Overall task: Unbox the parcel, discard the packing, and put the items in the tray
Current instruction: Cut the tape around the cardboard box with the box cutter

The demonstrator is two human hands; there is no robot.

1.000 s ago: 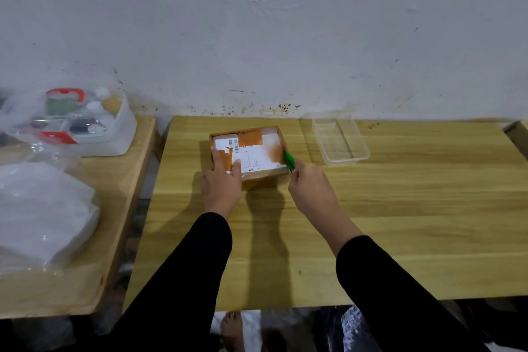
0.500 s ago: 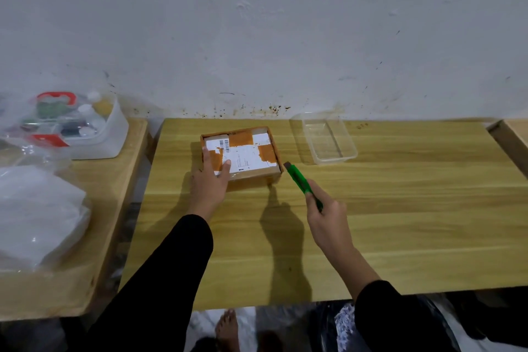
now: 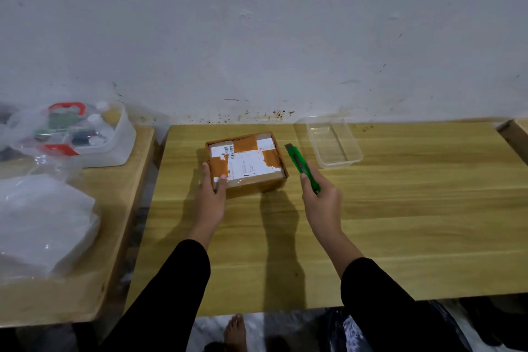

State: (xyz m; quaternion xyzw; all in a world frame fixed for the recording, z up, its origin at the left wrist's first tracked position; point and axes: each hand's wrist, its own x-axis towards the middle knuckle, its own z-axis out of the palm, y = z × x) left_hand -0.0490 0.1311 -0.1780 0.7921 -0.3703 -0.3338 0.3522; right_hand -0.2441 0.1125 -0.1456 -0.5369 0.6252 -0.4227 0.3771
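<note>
Grips a green cutter [image 3: 304, 168] in the right hand [image 3: 321, 200], fingers wrapped round the handle, tip aimed toward the wall. Clasps the parcel [image 3: 247, 161] at its near left corner with the left hand [image 3: 211, 197], thumb on top, fingers down the side, same as a second ago. Had the cutter at the near right corner then; now carries it just beside the right edge, not touching. Probably means one cut done or a fresh line being chosen. Nothing opened yet, nothing taken out. Sits toward the back of the table [image 3: 400, 208], left of the clear tray [image 3: 333, 141] and apart from it. Looks like a shallow brown cardboard box, top covered by a torn white label with a barcode and patches of orange tape.
</note>
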